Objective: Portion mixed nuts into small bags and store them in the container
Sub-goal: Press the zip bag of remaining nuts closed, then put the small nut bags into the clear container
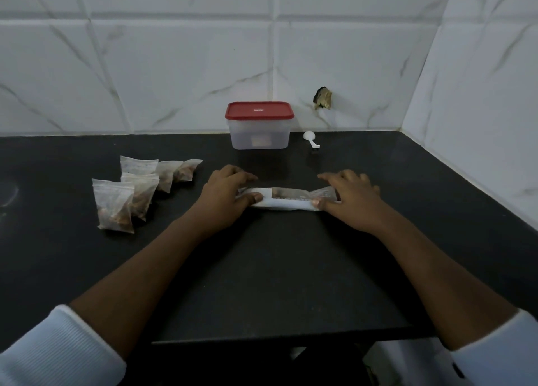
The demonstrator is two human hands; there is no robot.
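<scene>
Pinching a folded nut packet [288,201] flat at the middle of a black countertop [276,269]: left hand [230,195] on its 9 o'clock end, thumb on the near edge, fingers curled over the far edge; right hand [350,200] on its 3 o'clock end, thumb pinching the near edge, fingers spread over the top. At 12 o'clock, against the wall, a clear container [259,136] shut under a red lid [259,110], contents too dim to tell, possibly nuts. Just beside it at 1 o'clock, a white scoop [310,138]. At 9 to 10 o'clock, a cluster of filled small bags [115,205], some leaning together. Behind and along 3 o'clock, white marble-veined wall tiles [174,65] meeting in a corner, with a ragged hole [322,98] above the scoop.
</scene>
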